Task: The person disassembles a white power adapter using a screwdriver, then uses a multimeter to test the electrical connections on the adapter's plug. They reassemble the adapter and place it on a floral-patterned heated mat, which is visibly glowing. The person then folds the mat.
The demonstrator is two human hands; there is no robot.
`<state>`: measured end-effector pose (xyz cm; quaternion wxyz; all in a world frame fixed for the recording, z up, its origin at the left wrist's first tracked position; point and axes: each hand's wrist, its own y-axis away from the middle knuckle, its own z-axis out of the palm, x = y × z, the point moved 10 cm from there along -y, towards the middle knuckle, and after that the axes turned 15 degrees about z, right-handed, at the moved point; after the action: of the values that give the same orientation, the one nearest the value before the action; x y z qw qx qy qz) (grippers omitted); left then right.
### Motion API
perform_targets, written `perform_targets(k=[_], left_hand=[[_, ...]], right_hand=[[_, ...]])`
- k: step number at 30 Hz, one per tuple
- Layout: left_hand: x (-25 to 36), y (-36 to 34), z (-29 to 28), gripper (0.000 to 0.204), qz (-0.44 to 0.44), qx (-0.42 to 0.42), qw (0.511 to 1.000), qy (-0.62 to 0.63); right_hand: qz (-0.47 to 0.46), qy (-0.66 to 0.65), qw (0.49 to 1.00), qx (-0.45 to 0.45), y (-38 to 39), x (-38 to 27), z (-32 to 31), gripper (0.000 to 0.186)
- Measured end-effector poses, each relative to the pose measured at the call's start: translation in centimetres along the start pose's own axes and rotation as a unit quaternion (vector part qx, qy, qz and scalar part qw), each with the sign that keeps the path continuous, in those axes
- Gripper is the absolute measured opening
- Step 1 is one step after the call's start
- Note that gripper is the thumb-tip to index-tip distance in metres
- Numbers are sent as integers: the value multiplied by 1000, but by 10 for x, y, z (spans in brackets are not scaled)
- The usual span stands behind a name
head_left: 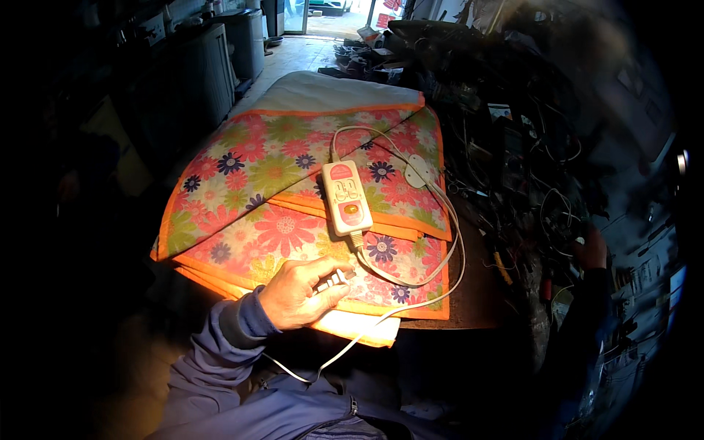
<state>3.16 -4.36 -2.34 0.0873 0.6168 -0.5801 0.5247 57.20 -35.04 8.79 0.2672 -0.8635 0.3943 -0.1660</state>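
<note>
A folded floral electric blanket [282,169] with orange edging lies in front of me. On it rests a white corded controller [347,198] with pink panels and an amber light or knob. Its white cord [460,242] loops to the right, running to an oval white connector [419,171] on the cloth. Over the blanket's near edge, my left hand [297,293] pinches a small white piece with a dark end [334,281], whose kind I cannot make out. My right hand [591,249] reaches into the shadowed clutter at the right; its fingers are too dark to read.
Tangled wires, tools and parts crowd the dark bench on the right, among them a yellow-handled tool [503,268]. A brown tabletop edge [473,293] shows beside the blanket. Grey cabinets [213,73] stand far left, and a bright doorway [334,18] lies beyond.
</note>
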Motion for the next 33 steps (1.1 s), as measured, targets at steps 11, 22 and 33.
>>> perform_targets(k=[11, 22, 33], left_hand=[[-6, 41, -18, 39, -122, 106, 979, 123], [11, 144, -168, 40, -44, 327, 929, -170], [8, 159, -172, 39, -114, 350, 922, -119]], right_hand=[[-170, -237, 951, -103, 36, -356, -9, 36], [22, -409, 885, -220, 7, -357, 114, 32], [36, -412, 903, -119, -10, -339, 115, 27]])
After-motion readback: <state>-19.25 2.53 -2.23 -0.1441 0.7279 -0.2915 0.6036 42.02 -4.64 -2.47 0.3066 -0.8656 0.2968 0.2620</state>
